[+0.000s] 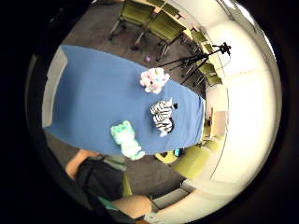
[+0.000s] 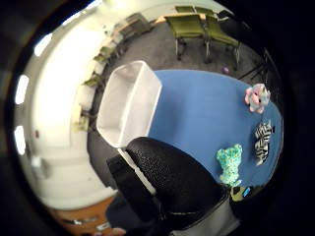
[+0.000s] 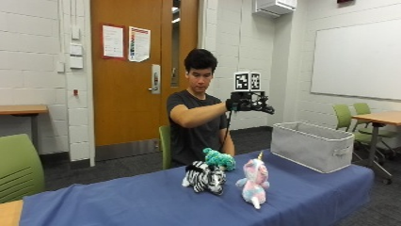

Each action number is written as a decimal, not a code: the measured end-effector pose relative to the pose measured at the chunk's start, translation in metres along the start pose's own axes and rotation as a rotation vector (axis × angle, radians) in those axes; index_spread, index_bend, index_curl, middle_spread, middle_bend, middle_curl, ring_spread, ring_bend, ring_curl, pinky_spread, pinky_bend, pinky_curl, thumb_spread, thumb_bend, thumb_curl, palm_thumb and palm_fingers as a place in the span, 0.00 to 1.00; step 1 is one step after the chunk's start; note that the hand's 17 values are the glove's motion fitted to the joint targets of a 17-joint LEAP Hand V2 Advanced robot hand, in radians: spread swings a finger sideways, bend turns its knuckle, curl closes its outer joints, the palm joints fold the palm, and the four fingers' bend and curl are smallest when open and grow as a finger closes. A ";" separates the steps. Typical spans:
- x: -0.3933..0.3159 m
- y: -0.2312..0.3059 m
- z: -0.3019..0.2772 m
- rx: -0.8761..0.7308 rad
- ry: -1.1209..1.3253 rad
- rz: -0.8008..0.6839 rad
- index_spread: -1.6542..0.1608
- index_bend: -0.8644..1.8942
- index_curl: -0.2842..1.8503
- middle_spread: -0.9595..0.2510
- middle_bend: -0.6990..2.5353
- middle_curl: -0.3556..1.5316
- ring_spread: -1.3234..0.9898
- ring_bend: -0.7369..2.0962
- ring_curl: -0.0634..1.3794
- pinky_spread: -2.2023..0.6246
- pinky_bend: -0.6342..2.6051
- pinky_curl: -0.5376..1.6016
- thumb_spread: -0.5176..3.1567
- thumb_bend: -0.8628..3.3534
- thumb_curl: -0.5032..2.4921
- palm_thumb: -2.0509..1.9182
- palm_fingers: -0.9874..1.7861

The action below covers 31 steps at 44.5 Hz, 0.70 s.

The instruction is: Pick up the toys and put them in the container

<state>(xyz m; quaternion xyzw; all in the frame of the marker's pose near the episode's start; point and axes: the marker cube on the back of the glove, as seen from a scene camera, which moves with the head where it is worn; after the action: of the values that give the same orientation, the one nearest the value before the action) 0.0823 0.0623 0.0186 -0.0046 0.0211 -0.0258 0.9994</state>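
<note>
Three plush toys sit on the blue-covered table (image 3: 125, 202): a striped zebra (image 3: 204, 178), a teal plush (image 3: 219, 159) just behind it, and a pink unicorn (image 3: 253, 181) nearer the front edge. The grey fabric container (image 3: 310, 146) stands empty at the table's right end. My gloved right hand (image 3: 249, 103) is raised high above the table between the toys and the container, fingers relaxed and holding nothing. From the palm I look down on the unicorn (image 1: 154, 79), zebra (image 1: 163, 116) and teal plush (image 1: 126, 139). The thumb side view shows the container (image 2: 128, 101) and my thumb (image 2: 172, 182).
Green chairs (image 3: 348, 115) and a wooden table (image 3: 379, 117) stand beyond the right end. Another green chair (image 3: 19, 165) is at the left. A camera tripod (image 1: 201, 58) stands on the floor past the table's far side.
</note>
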 end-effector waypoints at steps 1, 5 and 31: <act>0.008 0.006 0.006 0.000 0.001 0.004 0.78 0.38 0.28 0.71 0.29 0.33 0.44 0.33 0.15 0.75 0.32 0.38 0.42 0.18 0.19 0.47 0.39; 0.035 0.026 0.034 -0.017 -0.013 0.023 0.78 0.38 0.29 0.71 0.29 0.34 0.44 0.33 0.16 0.75 0.31 0.38 0.42 0.18 0.19 0.48 0.40; 0.083 0.109 0.225 -0.203 -0.046 0.109 0.76 0.37 0.31 0.69 0.29 0.37 0.42 0.35 0.20 0.74 0.32 0.40 0.43 0.19 0.20 0.49 0.40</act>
<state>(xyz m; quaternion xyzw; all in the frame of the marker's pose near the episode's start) 0.1799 0.1684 0.2388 -0.1055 0.0010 0.0308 0.9939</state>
